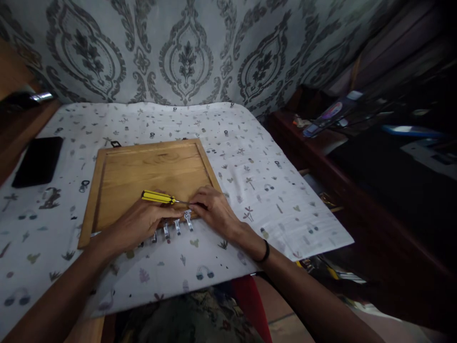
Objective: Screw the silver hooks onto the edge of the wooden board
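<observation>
A yellow-and-black screwdriver (158, 196) lies across my left hand (141, 219), whose fingers appear closed around it. Its thin shaft points right, to the fingertips of my right hand (216, 209). Those fingers are pinched together at the shaft's tip; whether they hold the tip or something small is hidden. Beneath both hands is a framed wooden panel (150, 166), flat on the cloth. Along its near edge stand several small shiny metal clips or hooks (177, 226), the rightmost close to the screwdriver's tip. A dark tab (115, 144) sticks out at the panel's far edge.
A white patterned cloth (257, 166) covers the table. To the left lies a black phone (38, 161). At the right, a dark red piece of furniture (378, 219) carries a bottle (333, 113) and other items. A patterned curtain or wall covering (187, 57) rises behind the table.
</observation>
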